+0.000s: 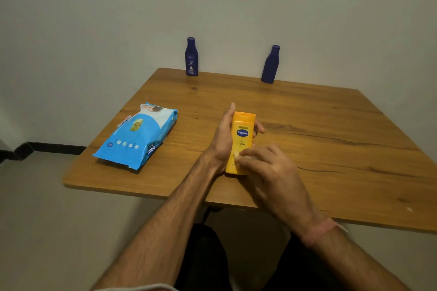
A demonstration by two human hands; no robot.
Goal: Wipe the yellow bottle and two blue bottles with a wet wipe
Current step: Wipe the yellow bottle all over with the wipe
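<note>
My left hand (223,136) grips the yellow bottle (241,134) from its left side, thumb up along the cap and fingertips showing on the right. The bottle stands over the middle of the wooden table (331,130), label facing me. My right hand (269,168) presses a crumpled white wet wipe (243,156) against the bottle's lower front; most of the wipe is hidden under the fingers. One blue bottle (191,56) stands at the far left edge by the wall. The other blue bottle (270,65) stands at the far edge further right.
A blue pack of wet wipes (138,136) lies flat on the table's left part, near the left edge. The wall runs right behind the table's far edge. My legs are below the near edge.
</note>
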